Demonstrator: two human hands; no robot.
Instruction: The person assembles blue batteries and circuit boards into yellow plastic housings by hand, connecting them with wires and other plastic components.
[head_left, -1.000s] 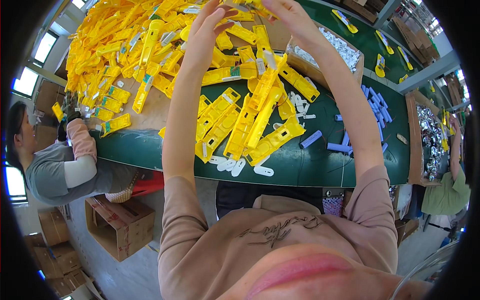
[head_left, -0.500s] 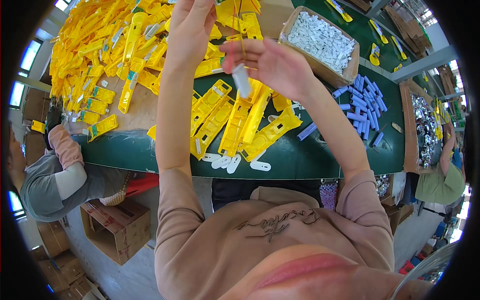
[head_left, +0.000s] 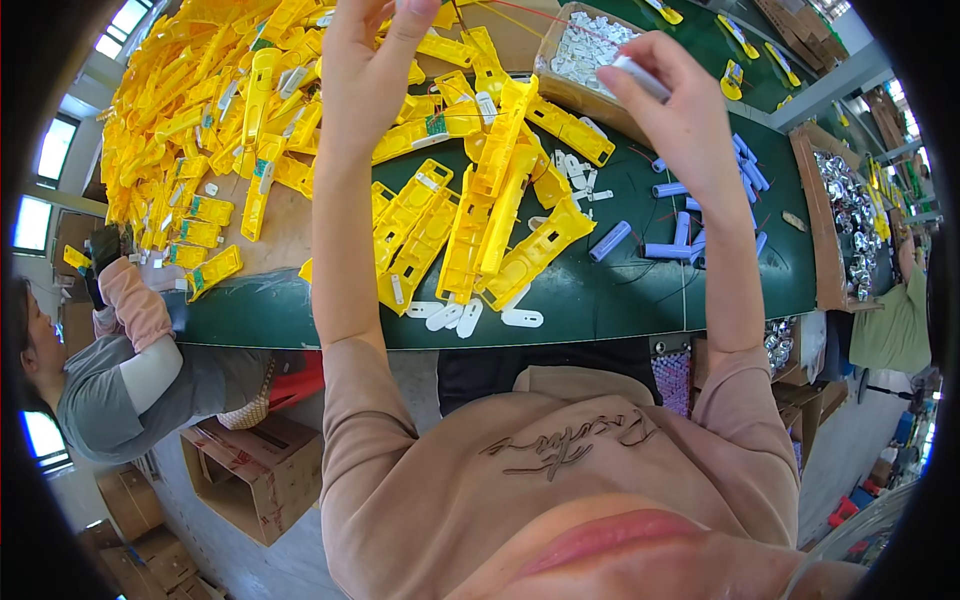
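My right hand (head_left: 680, 100) pinches a small white plastic block (head_left: 640, 78) beside the carton of white parts. Thin red and yellow wires (head_left: 515, 12) stretch across the top, between my two hands. My left hand (head_left: 375, 50) is at the upper edge with its fingers bent; what it grips is cut off by the frame. Below and between my hands lie yellow plastic housings (head_left: 500, 160), some stacked on others. Flat white oval plates (head_left: 468, 319) lie at the near table edge. Blue cylindrical cells (head_left: 668, 250) with thin wires are scattered under my right forearm.
A large heap of yellow housings (head_left: 170, 110) covers the left of the green table (head_left: 590, 310). The carton (head_left: 560, 82) of white parts stands at the back. Another carton (head_left: 815, 220) holds shiny metal parts at right. Co-workers sit left (head_left: 110, 370) and right (head_left: 890, 325).
My right hand has moved right and up, away from my left hand, with the white block now pinched in its fingers. The wires have been drawn out sideways. My left hand has shifted little.
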